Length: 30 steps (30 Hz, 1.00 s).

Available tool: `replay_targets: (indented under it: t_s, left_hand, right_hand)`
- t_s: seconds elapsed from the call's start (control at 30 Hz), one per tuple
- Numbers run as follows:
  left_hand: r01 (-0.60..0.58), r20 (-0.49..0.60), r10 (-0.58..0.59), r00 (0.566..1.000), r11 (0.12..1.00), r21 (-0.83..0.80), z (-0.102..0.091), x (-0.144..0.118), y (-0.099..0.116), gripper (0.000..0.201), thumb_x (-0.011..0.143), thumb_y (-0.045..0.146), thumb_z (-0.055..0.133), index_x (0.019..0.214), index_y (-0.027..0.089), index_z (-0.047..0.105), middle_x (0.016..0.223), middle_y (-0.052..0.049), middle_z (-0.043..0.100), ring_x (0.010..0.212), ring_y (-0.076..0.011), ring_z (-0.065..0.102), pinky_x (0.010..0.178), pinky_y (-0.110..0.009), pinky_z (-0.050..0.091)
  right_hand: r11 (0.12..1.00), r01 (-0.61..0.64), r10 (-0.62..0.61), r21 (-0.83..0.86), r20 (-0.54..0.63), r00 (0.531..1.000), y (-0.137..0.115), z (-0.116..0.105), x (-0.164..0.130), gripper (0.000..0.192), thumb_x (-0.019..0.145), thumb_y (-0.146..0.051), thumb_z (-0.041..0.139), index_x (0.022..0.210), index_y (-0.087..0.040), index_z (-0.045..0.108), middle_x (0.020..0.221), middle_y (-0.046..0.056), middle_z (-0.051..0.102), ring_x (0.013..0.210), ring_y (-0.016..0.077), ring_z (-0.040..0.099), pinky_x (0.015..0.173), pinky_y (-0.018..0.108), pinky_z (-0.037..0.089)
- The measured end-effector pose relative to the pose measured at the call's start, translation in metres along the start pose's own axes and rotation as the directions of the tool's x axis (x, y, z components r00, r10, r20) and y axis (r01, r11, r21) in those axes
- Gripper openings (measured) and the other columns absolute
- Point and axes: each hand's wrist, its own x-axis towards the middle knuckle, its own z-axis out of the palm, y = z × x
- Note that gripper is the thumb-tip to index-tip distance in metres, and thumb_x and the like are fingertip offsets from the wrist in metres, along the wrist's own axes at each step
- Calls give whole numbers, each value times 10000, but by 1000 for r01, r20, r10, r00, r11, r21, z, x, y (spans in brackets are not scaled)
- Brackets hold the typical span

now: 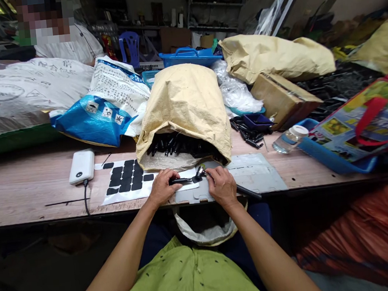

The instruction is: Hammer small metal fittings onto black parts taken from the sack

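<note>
My left hand (163, 187) is closed on a slim glossy black part (182, 180) at the front of the table. My right hand (222, 186) grips a small hammer by its shaft. The metal hammer head (199, 171) sits just off the tip of the black part; I cannot tell whether they touch. Past my right palm, the hammer's black handle (249, 192) sticks out over the table edge. Under both hands lies a grey flat board (251, 172). Left of it is a white sheet (108, 198) with rows of black rounded-square pads (125, 177).
A tan sack (185, 96) opens toward me, with many black parts (175, 143) inside. A white power bank (81, 167) stands left; a clear jar (289, 138) and a blue tray (347, 166) are right. Between my knees hangs an open sack (206, 236). Another person sits behind, far left.
</note>
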Motion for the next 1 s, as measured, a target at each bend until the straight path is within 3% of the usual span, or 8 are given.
replay_targets:
  t_s: [0.2,0.33,0.43,0.53,0.63,0.8,0.87,1.0]
  left_hand:
    - [-24,-12,24,1000,1000,-2,-1,1,0,172,766,207,726,925,221,662,947,-15,666,942,-223,556,852,-346,423]
    - [-60,4,60,998,998,-27,-9,-10,21,140,781,186,696,911,215,655,942,-25,673,936,-219,564,848,-343,429]
    - [-100,191,125,974,986,-135,-7,-34,52,144,831,221,664,974,232,661,953,-15,686,905,-193,601,824,-304,446]
    - [-86,471,133,872,989,-121,11,-61,76,181,875,320,645,1051,282,670,922,6,724,836,-182,645,771,-280,458]
    - [-74,568,-16,823,988,136,41,-77,81,243,885,358,622,1115,292,665,953,-35,759,903,-236,694,835,-333,482]
    - [85,497,-405,768,833,547,75,-71,68,274,847,171,572,1067,143,734,1045,-215,757,1029,-361,715,892,-476,528]
    - [123,469,-475,745,788,603,78,-64,67,288,815,112,578,1042,103,755,1094,-267,738,1076,-405,699,885,-513,537]
    - [127,446,-478,757,777,616,72,-58,71,383,833,125,589,1192,117,724,1308,-278,655,1258,-423,605,980,-539,507]
  right_hand:
    - [1000,-1,1,-3,-10,1000,0,-1,0,241,939,-236,556,1144,-230,682,971,69,604,929,238,492,827,341,377]
    - [1000,-3,3,-10,-3,1000,-1,-2,0,231,938,-237,558,1133,-230,682,964,68,604,927,237,494,823,338,374]
    - [1000,-4,4,-17,1,1000,-2,-3,0,228,941,-239,556,1131,-231,682,964,70,605,928,239,492,818,338,371]
    - [1000,-9,9,-19,-2,1000,-2,-3,0,229,942,-239,555,1133,-232,681,972,71,606,930,239,489,818,338,369]
    - [1000,-8,8,-22,-4,1000,-1,-2,0,228,933,-236,567,1131,-235,681,968,68,604,924,238,487,808,340,367]
    - [1000,-2,2,-18,-18,1000,-1,-2,-1,224,930,-240,573,1125,-236,683,967,72,607,924,240,493,802,342,367]
    - [1000,-4,4,-18,-20,1000,-1,-2,-1,225,928,-236,576,1126,-237,683,968,71,609,927,241,494,802,342,369]
    - [1000,-5,4,-21,-27,1000,-2,-2,-1,228,928,-233,575,1128,-235,683,965,71,610,926,241,497,804,343,369]
